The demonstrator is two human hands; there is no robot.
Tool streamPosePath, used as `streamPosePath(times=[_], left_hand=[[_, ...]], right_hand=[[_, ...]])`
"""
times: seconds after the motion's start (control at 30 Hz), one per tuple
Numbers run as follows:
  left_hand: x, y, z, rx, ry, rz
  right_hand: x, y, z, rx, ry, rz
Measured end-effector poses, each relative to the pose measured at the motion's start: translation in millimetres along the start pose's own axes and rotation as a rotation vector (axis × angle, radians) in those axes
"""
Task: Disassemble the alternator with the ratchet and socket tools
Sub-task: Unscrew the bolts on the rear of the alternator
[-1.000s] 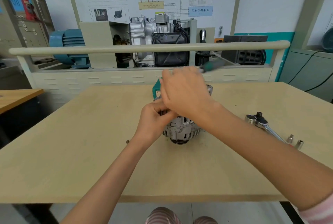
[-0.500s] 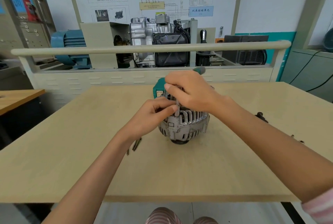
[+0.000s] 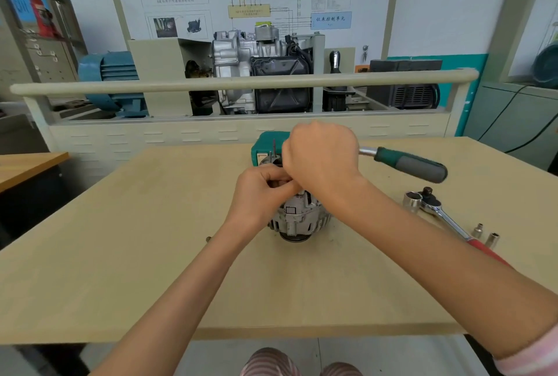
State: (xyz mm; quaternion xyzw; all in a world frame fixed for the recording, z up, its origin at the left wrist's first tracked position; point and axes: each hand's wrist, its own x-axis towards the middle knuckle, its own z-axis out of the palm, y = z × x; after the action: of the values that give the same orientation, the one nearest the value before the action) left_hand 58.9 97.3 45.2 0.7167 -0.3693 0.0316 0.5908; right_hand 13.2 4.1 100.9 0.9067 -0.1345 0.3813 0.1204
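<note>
The pale wooden bench (image 3: 126, 270) carries everything. At its middle stands the alternator (image 3: 297, 218), upright on its pulley end, finned housing facing near. Behind it, at the far side, sits a green box (image 3: 267, 144). The right hand (image 3: 321, 161) is fisted over the alternator's top, its grip closed round the green-handled ratchet (image 3: 410, 164), whose handle juts right. The left hand (image 3: 261, 194) curls against the housing's upper left; it seems to pinch something small there, but I cannot tell what. Right of the alternator lies a red-handled ratchet (image 3: 444, 218), a large socket (image 3: 412, 201) beside its head, and 2 small sockets (image 3: 484, 235) stand near its handle.
</note>
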Motion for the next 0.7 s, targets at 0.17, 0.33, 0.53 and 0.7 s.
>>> streamPosePath(times=[0.17,0.33,0.53,0.7], left_hand=[[-0.1,1.5,-9.0,0.019,-0.108,0.005],[0.2,2.6,-15.7,0.044,-0.229,0.027],[1.9,1.9,-13.1,-0.060,-0.183,-0.001],[-0.6,2.1,-3.9,-0.039,-0.051,0.013]], right_hand=[[-6.2,-3.5,0.3,-0.044,0.130,-0.123],[6.8,11.5,1.0,0.401,-0.004,-0.315],[11.2,20.0,2.2,0.828,-0.103,-0.358],[5.3,4.8,-0.2,0.305,-0.015,-0.188]])
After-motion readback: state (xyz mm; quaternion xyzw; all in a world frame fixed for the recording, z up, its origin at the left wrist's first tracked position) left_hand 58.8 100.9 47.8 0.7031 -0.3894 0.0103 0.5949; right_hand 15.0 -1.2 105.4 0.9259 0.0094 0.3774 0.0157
